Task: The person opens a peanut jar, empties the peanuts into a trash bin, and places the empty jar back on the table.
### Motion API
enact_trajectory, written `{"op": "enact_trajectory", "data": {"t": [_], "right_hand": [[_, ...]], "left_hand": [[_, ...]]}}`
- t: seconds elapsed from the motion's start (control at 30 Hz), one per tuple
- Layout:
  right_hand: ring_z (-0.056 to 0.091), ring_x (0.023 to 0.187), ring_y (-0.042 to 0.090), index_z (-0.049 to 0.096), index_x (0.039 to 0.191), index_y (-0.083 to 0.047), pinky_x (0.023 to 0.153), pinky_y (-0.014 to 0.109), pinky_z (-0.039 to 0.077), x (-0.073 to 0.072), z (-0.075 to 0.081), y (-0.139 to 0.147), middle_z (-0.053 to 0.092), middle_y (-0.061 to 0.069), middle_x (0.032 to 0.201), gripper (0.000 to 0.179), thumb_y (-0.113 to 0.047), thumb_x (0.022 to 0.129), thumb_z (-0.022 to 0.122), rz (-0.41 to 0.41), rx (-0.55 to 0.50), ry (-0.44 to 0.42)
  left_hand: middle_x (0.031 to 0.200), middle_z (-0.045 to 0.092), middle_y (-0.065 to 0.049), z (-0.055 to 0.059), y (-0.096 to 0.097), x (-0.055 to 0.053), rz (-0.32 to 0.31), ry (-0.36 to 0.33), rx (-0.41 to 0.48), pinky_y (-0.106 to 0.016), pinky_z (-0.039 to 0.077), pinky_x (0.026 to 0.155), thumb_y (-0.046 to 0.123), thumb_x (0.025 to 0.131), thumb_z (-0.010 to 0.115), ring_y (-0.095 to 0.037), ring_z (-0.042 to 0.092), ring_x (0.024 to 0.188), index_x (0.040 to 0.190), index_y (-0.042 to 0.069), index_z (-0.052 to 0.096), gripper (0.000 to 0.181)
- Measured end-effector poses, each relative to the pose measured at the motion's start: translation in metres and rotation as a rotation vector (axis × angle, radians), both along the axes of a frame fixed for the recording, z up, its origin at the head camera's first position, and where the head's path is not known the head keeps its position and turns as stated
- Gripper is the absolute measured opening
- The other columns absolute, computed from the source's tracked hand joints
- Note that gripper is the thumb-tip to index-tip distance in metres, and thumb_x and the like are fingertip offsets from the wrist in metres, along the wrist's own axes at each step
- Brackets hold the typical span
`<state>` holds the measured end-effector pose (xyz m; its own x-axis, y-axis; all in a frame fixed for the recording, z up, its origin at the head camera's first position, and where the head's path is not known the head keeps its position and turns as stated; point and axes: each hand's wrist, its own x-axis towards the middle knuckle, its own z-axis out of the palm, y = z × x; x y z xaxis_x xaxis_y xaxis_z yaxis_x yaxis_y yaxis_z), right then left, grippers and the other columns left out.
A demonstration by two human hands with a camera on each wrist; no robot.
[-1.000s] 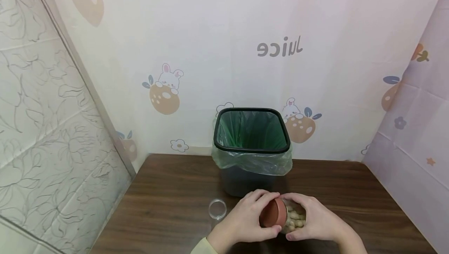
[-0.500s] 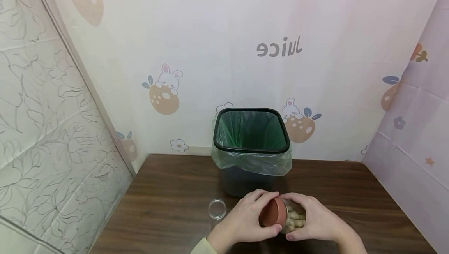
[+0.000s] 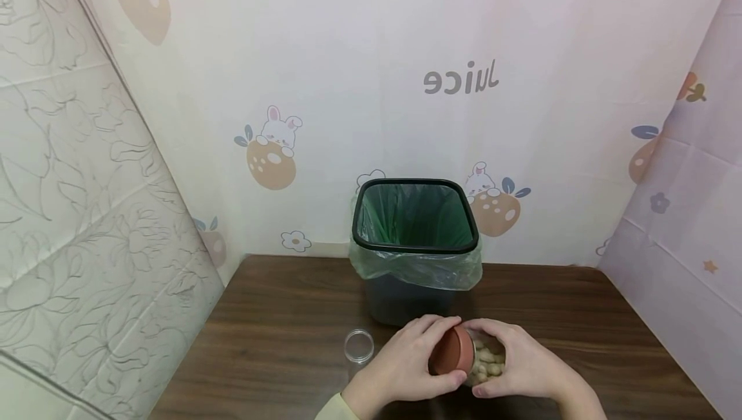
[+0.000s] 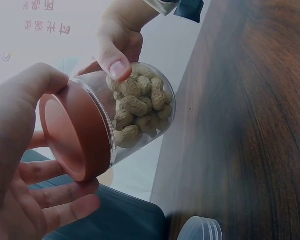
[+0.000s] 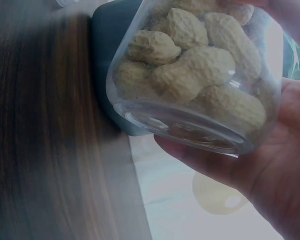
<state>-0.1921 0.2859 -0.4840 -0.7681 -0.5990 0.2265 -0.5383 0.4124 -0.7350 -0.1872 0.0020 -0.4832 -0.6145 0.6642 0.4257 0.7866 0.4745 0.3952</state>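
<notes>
A clear jar of unshelled peanuts (image 4: 135,107) is held tilted above the table between both hands, its reddish-brown lid (image 3: 453,352) toward the left. My left hand (image 3: 408,363) grips that lid, thumb on the near side and fingers round the far side. With thumb and fingers spread across the jar's body, my right hand (image 3: 527,363) holds the other end. The right wrist view shows the peanuts (image 5: 192,70) close up through the glass, near the jar's base. The lid sits on the jar's mouth.
Behind the hands stands a dark bin (image 3: 400,294) lined with a green bag (image 3: 417,268). An upright clear container (image 3: 359,346) is on the brown wooden table (image 3: 278,336), left of the left hand. Printed curtains (image 3: 348,85) enclose the back and sides.
Both hands keep their hold on the jar and lid in nearly the same place. The left-side curtain has shifted slightly.
</notes>
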Motion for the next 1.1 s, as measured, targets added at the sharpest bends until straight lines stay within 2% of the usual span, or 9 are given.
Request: {"op": "enact_trajectory", "data": {"t": [0.3, 0.57, 0.8, 1.0, 1.1], "right_hand": [[0.072, 0.108, 0.012, 0.062, 0.145, -0.020, 0.089, 0.029, 0.059, 0.0011, 0.0015, -0.0001, 0.074, -0.007, 0.127, 0.077, -0.026, 0.077, 0.100, -0.001, -0.008, -0.009], [0.072, 0.107, 0.013, 0.061, 0.146, -0.020, 0.089, 0.029, 0.059, 0.0007, 0.0013, 0.0007, 0.074, -0.006, 0.128, 0.078, -0.024, 0.078, 0.099, 0.012, -0.015, -0.007], [0.072, 0.104, 0.010, 0.062, 0.144, -0.019, 0.086, 0.029, 0.060, 0.0013, 0.0005, 0.0015, 0.074, -0.007, 0.125, 0.079, -0.026, 0.076, 0.101, 0.002, 0.000, 0.031], [0.073, 0.101, 0.014, 0.061, 0.145, -0.020, 0.083, 0.031, 0.061, 0.0013, 0.0017, 0.0019, 0.074, -0.005, 0.124, 0.075, -0.024, 0.079, 0.098, 0.015, -0.016, -0.040], [0.072, 0.102, 0.013, 0.061, 0.146, -0.018, 0.083, 0.031, 0.061, 0.0017, 0.0020, 0.0021, 0.074, -0.004, 0.126, 0.076, -0.025, 0.079, 0.098, 0.009, -0.014, -0.045]], "left_hand": [[0.156, 0.056, 0.001, 0.0028, -0.0007, 0.0003, -0.014, -0.058, -0.026, -0.028, 0.052, 0.107, 0.058, 0.103, 0.066, -0.013, 0.058, 0.136, 0.168, 0.023, 0.038, 0.078], [0.173, 0.037, 0.003, 0.0048, -0.0029, 0.0001, -0.086, -0.042, 0.009, -0.034, 0.049, 0.114, 0.052, 0.099, 0.074, -0.018, 0.047, 0.151, 0.171, 0.029, 0.029, 0.088], [0.174, 0.035, 0.004, 0.0069, -0.0039, -0.0004, -0.138, 0.001, 0.026, -0.031, 0.046, 0.116, 0.040, 0.094, 0.079, -0.017, 0.045, 0.150, 0.169, 0.026, 0.036, 0.087], [0.174, 0.035, 0.006, 0.0064, -0.0049, -0.0010, -0.177, 0.029, 0.026, -0.030, 0.045, 0.116, 0.032, 0.093, 0.079, -0.018, 0.043, 0.151, 0.166, 0.032, 0.043, 0.081], [0.174, 0.035, 0.006, 0.0058, -0.0053, -0.0012, -0.190, 0.035, 0.027, -0.030, 0.044, 0.116, 0.031, 0.094, 0.078, -0.018, 0.042, 0.151, 0.163, 0.032, 0.047, 0.076]]}}
